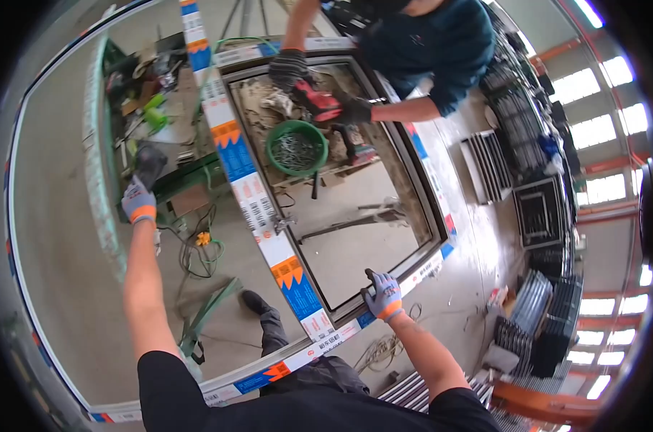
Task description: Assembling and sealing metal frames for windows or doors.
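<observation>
At the left, my left hand [139, 201], in a grey glove with an orange cuff, reaches out to the cluttered green bench. It is closed on a dark grey, blocky thing [150, 164] whose kind I cannot make out. My right hand [385, 297], gloved alike, is closed round the near bar of the inner dark window frame [352, 314], close to its near right corner. This frame sits within a large outer frame [248, 194] wrapped in white, blue and orange protective film.
Opposite, a co-worker in dark gloves holds a red power tool [318, 102] over the frame. Beneath it stand a green bowl of screws [297, 148] and another power tool [356, 148]. Cables [200, 248] and a green stand [209, 317] lie below. Stacked profiles [485, 167] are at right.
</observation>
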A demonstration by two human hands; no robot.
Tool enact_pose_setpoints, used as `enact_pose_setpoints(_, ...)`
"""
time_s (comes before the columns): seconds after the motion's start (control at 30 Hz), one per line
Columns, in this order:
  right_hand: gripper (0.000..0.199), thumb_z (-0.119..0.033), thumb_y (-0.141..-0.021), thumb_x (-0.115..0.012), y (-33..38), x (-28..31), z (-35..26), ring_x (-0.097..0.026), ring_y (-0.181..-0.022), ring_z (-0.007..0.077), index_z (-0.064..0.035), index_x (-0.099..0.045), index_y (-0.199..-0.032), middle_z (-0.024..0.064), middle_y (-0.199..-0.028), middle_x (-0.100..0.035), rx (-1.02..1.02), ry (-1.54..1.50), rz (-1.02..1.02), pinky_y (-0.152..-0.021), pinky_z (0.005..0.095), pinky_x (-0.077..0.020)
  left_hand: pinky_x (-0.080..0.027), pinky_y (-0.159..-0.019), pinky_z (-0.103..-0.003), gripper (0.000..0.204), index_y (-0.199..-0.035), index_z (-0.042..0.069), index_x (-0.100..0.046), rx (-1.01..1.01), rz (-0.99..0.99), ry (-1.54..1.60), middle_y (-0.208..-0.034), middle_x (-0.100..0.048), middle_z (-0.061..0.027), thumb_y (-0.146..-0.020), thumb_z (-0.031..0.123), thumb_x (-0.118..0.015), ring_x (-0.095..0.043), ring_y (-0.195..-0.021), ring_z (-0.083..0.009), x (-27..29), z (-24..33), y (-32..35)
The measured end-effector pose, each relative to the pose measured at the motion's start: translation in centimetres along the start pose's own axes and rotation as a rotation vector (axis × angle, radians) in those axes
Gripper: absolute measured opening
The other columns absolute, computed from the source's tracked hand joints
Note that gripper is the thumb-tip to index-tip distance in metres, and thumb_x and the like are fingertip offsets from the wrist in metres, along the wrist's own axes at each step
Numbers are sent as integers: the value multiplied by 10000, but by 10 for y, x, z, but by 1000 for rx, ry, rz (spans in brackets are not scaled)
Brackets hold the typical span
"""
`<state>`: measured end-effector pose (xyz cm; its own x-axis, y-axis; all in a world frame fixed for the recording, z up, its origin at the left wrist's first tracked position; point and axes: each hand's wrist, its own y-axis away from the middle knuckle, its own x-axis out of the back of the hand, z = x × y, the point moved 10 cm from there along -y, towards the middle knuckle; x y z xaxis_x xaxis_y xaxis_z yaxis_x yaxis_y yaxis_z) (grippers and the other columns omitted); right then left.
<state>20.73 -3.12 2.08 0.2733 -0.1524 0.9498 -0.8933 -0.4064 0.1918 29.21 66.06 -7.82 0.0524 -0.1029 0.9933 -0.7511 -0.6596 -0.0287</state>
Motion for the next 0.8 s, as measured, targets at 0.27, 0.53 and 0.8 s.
enact_pose_setpoints(0.27, 492, -249, -790, -689, 8, 15, 6, -590, -968, 321, -30, -573, -1215, 136, -1008, -643, -28, -19, 46, -868, 421, -448, -499, -901, -438, 688, -1431, 87, -407, -26, -99, -153, -1200, -593, -111, -828, 265, -687, -595, -1101, -289, -8, 38, -14)
enact_pose_setpoints(0.53, 455, -266, -804, -682, 13, 14, 9, -602, -956, 317, -54, -589, -1197, 131, -999, -655, -33, -9, 43, -845, 423, -464, -370, -1061, -462, 732, -1413, 77, -420, -180, -18, -204, -1302, -508, -133, -785, 298, -724, -454, -1259, -305, 60, 62, 21)
enact_pose_setpoints(0.8, 469, -333, -846, -645, 15, 10, 11, -600, -987, 309, -45, -588, -1211, 132, -1033, -663, -7, -40, 20, -889, 433, -454, -199, -1154, -507, 695, -1413, 57, -420, -339, -64, -212, -1490, -384, -154, -841, 417, -583, -323, -1386, -340, 61, 42, 127)
